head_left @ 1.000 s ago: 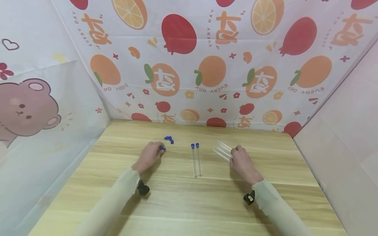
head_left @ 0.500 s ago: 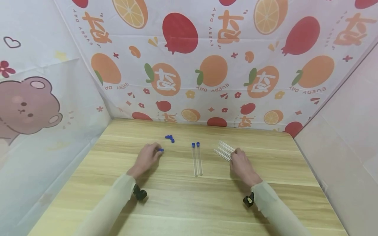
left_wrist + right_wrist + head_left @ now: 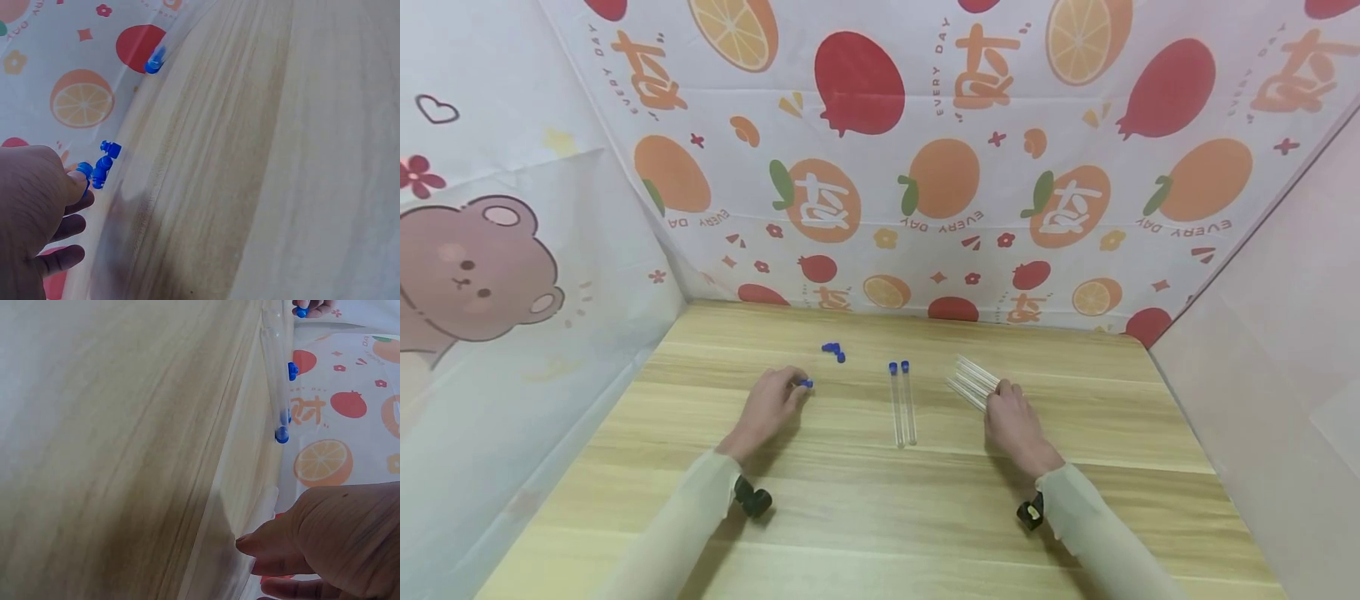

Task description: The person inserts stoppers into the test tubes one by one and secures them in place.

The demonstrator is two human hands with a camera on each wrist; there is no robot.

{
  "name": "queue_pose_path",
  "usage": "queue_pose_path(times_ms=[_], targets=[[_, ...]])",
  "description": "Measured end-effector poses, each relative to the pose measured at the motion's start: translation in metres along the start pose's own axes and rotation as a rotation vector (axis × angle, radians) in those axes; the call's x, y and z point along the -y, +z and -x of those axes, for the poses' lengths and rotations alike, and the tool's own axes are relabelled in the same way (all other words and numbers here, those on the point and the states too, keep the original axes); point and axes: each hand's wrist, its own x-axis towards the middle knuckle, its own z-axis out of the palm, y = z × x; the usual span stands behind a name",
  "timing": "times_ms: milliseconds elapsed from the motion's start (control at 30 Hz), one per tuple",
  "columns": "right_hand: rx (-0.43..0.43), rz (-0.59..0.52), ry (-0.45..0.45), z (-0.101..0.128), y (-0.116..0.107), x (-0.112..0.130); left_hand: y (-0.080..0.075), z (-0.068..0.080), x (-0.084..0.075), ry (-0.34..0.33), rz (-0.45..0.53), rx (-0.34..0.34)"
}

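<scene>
Left hand (image 3: 769, 405) pinches a blue cap (image 3: 806, 383), confirmed by the left wrist view; right hand (image 3: 1012, 421) fingers rest on loose clear tubes (image 3: 974, 382), grip indistinct overhead.

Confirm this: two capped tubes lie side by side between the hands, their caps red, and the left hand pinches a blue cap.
Not quite: the caps on the two tubes are blue, not red, as the head view shows. The rest holds: they lie side by side between the hands, and the left hand pinches a blue cap.
</scene>
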Motion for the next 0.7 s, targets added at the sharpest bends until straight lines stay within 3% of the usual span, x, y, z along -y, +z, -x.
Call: queue_pose_path(times_ms=[700], targets=[[0.059, -0.084, 0.030, 0.0057, -0.0013, 0.0074, 0.0004, 0.0028, -0.0080, 0.046, 0.040, -0.061]])
